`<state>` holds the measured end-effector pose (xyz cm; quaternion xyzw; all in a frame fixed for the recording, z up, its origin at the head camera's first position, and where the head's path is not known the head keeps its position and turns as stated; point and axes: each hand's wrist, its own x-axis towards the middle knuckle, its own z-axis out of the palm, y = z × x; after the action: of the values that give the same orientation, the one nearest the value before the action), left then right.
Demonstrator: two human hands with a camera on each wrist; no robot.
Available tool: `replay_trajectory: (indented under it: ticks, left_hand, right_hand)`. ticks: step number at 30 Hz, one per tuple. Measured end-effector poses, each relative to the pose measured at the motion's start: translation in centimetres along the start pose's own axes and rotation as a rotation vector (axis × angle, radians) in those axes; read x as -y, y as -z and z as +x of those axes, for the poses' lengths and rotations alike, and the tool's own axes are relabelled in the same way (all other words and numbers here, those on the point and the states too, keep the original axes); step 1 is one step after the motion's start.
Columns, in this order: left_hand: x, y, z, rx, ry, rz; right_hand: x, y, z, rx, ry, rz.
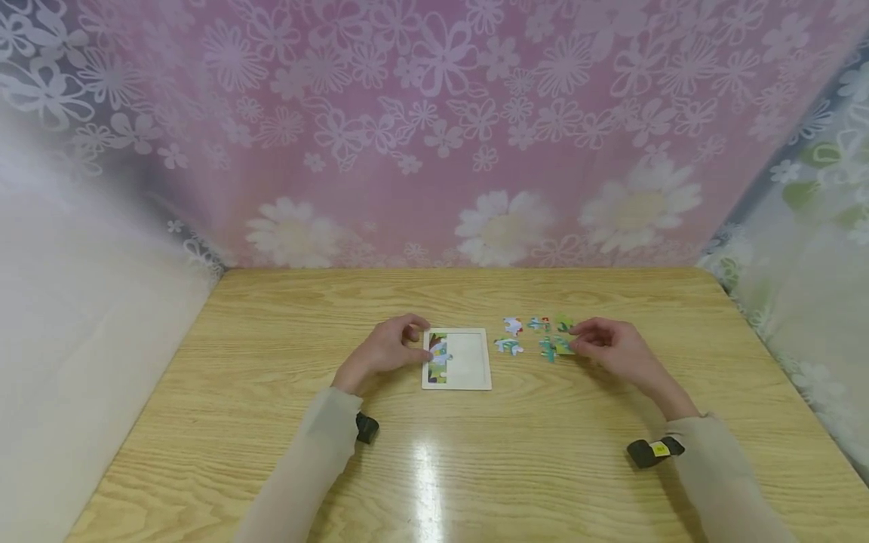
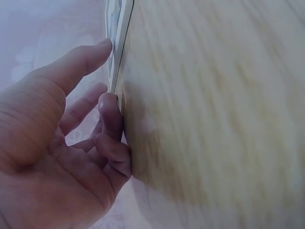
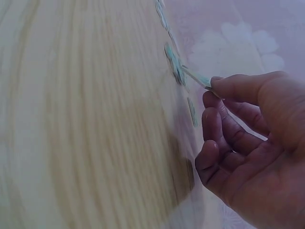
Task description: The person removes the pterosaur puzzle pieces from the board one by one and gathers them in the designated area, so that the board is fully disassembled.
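My left hand (image 1: pixel 391 345) is at the left side of a white puzzle tray (image 1: pixel 468 373). Its thumb touches the tray's left part and its forefinger reaches the far left corner, the other fingers loosely bent. Joined puzzle pieces (image 1: pixel 438 360) fill a strip along the tray's left side. To the right of the tray, my right hand (image 1: pixel 614 345) pinches a green-and-yellow puzzle piece (image 3: pixel 198 78) between thumb and fingertips. In the right wrist view that piece is tilted, its far end close to a teal piece (image 3: pixel 174 64) on the table.
Several loose pieces lie right of the tray, among them a white-and-red one (image 1: pixel 512 326), a white-and-teal one (image 1: pixel 509 346) and a green one (image 1: pixel 564 323). The wooden table (image 1: pixel 516 467) meets a pink flowered curtain (image 1: pixel 407 173) at its back edge.
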<state>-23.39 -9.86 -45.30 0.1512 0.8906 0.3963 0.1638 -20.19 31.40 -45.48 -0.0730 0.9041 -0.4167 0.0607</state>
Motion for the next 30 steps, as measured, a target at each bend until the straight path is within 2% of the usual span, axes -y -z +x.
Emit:
replay_trajectory:
  ticks: [9,17,25,30]
  left_hand:
    - [-0.1,-0.1,-0.1,0.02,0.014,0.005]
    - [0.0,-0.3,0.0,0.007,0.024,0.013]
    - [0.3,-0.1,0.1,0.013,0.013,0.019]
    - [0.4,0.0,0.2,0.015,0.015,0.02]
  right_hand:
    - [-1.1,0.9,-0.2,-0.02,-0.036,-0.131]
    - [-1.2,1.0,-0.1,-0.024,-0.014,-0.188]
    - [-0.7,0.7,0.1,-0.058,0.001,-0.253]
    - [0.7,-0.2,0.3,-0.086,0.026,-0.24]
